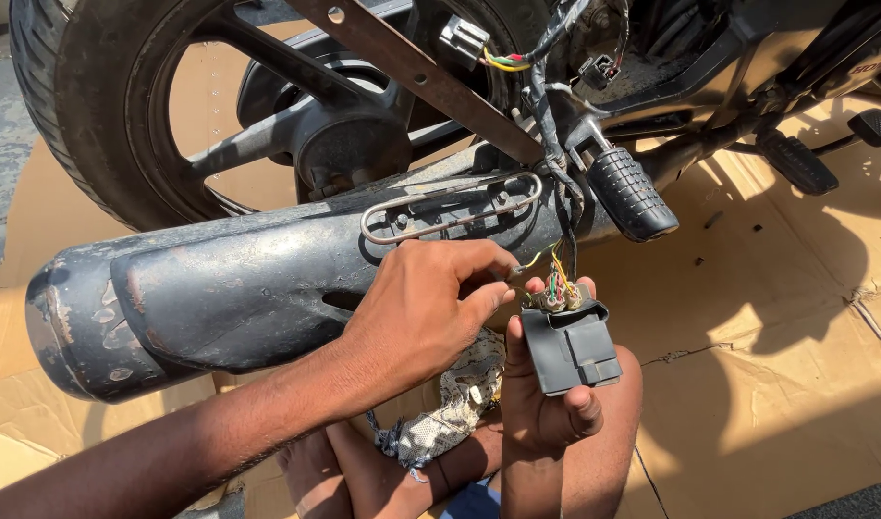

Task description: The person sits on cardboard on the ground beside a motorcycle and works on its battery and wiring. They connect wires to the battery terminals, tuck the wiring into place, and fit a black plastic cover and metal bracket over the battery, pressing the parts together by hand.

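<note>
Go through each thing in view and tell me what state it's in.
Dark grey rectangular plastic module: held up in right hand, wires attached.
Coloured wires: pinched by left hand.
Black metal exhaust pipe: scuffed, mounted.
Black ribbed footpeg: folded out.
Brown cardboard sheet: flat, torn.

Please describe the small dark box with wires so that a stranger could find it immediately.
Start at the long black exhaust pipe. Just right of it, the right hand holds up a dark grey box. Only it has coloured wires on top.
</note>
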